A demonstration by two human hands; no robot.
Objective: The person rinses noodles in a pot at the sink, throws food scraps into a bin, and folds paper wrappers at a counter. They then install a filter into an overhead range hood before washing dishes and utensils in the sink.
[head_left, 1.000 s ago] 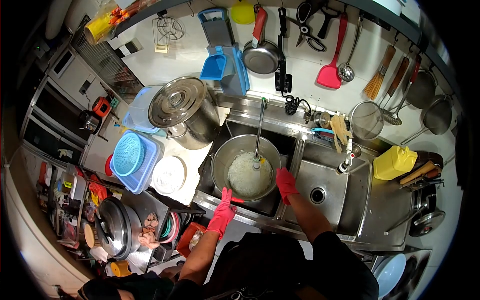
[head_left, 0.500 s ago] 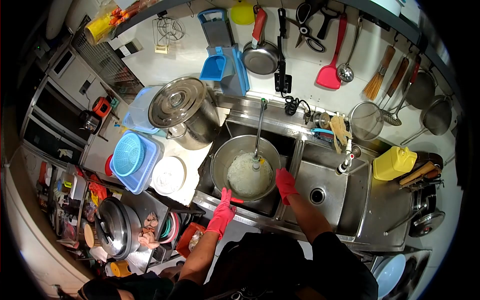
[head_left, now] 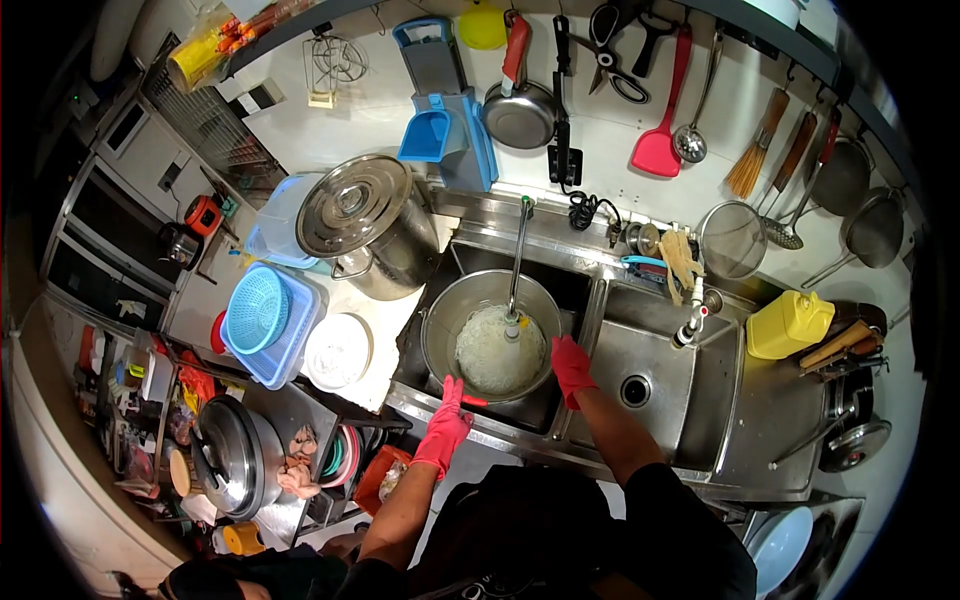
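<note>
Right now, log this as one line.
pot: left basin, under faucet | left hand: gloved, at pot's near side | right hand: gloved, at pot's right | grip: unclear

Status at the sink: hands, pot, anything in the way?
Left hand at pot's near-left rim, right hand at right rim. Pot in left basin, holding cloudy water. Faucet spout overhanging it.

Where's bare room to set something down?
The right basin beside the right hand, and the steel counter in front of the yellow jug. Crowded: left basin with the open pot, and pale counter under the lidded pot.
</note>
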